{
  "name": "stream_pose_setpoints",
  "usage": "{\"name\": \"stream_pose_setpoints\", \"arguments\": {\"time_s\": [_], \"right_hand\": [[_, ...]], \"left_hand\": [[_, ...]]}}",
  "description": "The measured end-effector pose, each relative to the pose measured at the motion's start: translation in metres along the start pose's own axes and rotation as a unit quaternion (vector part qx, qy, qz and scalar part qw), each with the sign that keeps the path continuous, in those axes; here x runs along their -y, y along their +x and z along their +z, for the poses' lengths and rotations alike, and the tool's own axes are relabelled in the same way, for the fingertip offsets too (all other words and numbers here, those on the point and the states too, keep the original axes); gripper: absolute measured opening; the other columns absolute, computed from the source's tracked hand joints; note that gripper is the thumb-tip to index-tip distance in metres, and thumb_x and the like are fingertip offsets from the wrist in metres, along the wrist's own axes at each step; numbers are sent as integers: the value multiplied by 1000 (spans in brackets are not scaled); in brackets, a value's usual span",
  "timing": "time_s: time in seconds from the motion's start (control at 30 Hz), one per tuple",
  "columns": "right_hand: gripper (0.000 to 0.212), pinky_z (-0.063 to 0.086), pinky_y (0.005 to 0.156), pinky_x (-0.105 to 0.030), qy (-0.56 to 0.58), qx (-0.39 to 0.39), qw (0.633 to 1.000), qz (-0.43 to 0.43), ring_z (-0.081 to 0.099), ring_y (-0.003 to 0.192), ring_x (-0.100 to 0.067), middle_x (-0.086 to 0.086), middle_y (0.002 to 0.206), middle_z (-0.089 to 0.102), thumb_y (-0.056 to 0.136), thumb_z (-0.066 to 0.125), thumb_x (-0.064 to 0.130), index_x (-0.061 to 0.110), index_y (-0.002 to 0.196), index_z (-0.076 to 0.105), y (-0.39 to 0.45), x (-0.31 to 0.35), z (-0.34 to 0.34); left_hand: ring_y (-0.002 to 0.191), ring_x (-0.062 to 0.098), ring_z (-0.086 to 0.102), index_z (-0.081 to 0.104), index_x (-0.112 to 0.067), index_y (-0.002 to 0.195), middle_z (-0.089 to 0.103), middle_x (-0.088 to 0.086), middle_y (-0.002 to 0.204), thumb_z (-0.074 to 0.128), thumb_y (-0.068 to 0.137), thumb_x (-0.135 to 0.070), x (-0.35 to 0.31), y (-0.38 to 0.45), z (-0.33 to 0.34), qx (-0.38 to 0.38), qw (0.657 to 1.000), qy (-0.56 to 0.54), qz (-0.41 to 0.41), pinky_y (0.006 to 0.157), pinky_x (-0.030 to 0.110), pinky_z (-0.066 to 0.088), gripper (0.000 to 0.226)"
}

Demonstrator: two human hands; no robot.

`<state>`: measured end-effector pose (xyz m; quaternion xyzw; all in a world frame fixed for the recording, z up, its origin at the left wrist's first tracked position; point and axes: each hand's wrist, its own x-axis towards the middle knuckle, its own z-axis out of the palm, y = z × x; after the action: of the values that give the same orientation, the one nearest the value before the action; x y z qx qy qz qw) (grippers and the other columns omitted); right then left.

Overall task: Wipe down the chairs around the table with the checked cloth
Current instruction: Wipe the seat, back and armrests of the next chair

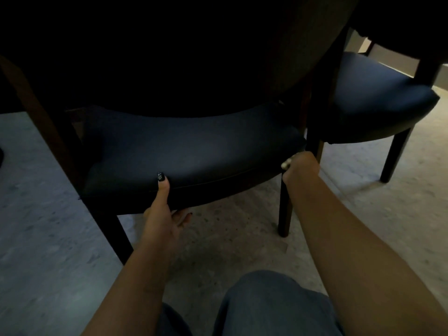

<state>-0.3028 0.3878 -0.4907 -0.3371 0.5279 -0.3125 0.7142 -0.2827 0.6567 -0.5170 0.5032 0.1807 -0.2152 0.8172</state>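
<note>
A chair with a dark blue padded seat (194, 146) and dark wooden legs stands right in front of me, half under the table. My left hand (162, 214) grips the seat's front edge, thumb on top and fingers underneath. My right hand (300, 166) is curled round the top of the chair's right front leg (284, 209) at the seat corner; a small pale bit shows at its fingers, and I cannot tell what it is. No checked cloth is clearly visible.
A second blue-seated chair (378, 98) stands close on the right, its leg (395, 156) on the speckled floor (230, 238). The dark round table top (194, 44) hangs over both seats. My knees in jeans (266, 304) are at the bottom.
</note>
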Motion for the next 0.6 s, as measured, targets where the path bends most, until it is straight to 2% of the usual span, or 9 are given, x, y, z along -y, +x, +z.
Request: {"name": "stream_pose_setpoints", "arguments": {"time_s": [0.03, 0.07, 0.13, 0.2, 0.37, 0.43, 0.5, 0.57, 0.6], "right_hand": [[17, 38, 52, -27, 3, -6, 1000, 26, 45, 64, -14, -1, 79, 49, 97, 43, 18, 10, 97, 58, 0, -3, 0], [16, 39, 56, -28, 5, -11, 999, 36, 44, 66, -15, -2, 84, 51, 97, 44, 19, 11, 95, 57, 1, -5, 0], [16, 41, 63, -28, 28, -13, 999, 34, 46, 70, -15, -4, 96, 53, 97, 45, 19, 10, 103, 58, -1, -6, 1], [15, 41, 57, -26, 18, -15, 1000, 20, 48, 69, -14, -4, 92, 55, 97, 45, 18, 11, 97, 58, -12, -15, 4], [36, 42, 57, -24, -50, 8, 999, -21, 47, 63, -12, -4, 81, 51, 97, 37, 8, -1, 129, 50, -52, -41, 3], [40, 38, 54, -19, -95, 24, 990, -99, 42, 59, -9, 0, 73, 43, 99, 33, 8, -7, 135, 42, -60, -42, -5], [42, 42, 57, -14, -94, 28, 970, -224, 48, 65, -10, -5, 85, 55, 100, 33, 10, -5, 138, 39, -73, -44, -12], [43, 47, 80, -16, -155, 75, 905, -389, 58, 94, -16, -17, 121, 56, 100, 33, 13, 2, 141, 38, -98, -57, -9], [45, 41, 99, -22, -222, 124, 849, -462, 53, 116, -22, -19, 135, 48, 98, 32, 13, 2, 141, 37, -109, -68, -4]], "left_hand": [[107, 25, 62, 53, -22, 118, 63, 4, 118, 65, 62, -60, 0, 0, 0, -2, 1000, 0, 2, 84, 39, 49, 69], [105, 23, 63, 52, -22, 117, 63, 3, 116, 65, 65, -60, 0, -1, 0, -1, 1000, 1, 5, 83, 39, 50, 66], [101, 21, 63, 50, -23, 113, 63, 2, 114, 63, 73, -59, 0, 0, 0, 5, 1000, 5, 7, 86, 39, 49, 55], [104, 21, 62, 48, -24, 115, 62, 2, 117, 61, 80, -59, 1, 2, 0, 8, 1000, 8, 0, 93, 41, 47, 51], [106, 21, 64, 56, -28, 104, 65, 1, 117, 64, 82, -54, 0, 1, -4, 44, 999, -17, -8, 91, 41, 49, 35], [110, 22, 63, 59, -28, 114, 65, 1, 122, 64, 85, -50, -1, -1, -7, 45, 998, -41, -10, 98, 44, 45, 37], [111, 21, 61, 61, -31, 115, 66, -1, 122, 61, 86, -51, -7, -2, -13, 16, 996, -86, -4, 101, 46, 42, 35], [111, 24, 60, 64, -32, 117, 67, 1, 120, 58, 86, -53, -18, 0, -25, -7, 985, -170, 0, 101, 48, 43, 38], [112, 26, 60, 63, -31, 120, 66, 3, 121, 56, 86, -55, -25, 1, -33, -15, 978, -208, 3, 101, 48, 43, 43]]}}
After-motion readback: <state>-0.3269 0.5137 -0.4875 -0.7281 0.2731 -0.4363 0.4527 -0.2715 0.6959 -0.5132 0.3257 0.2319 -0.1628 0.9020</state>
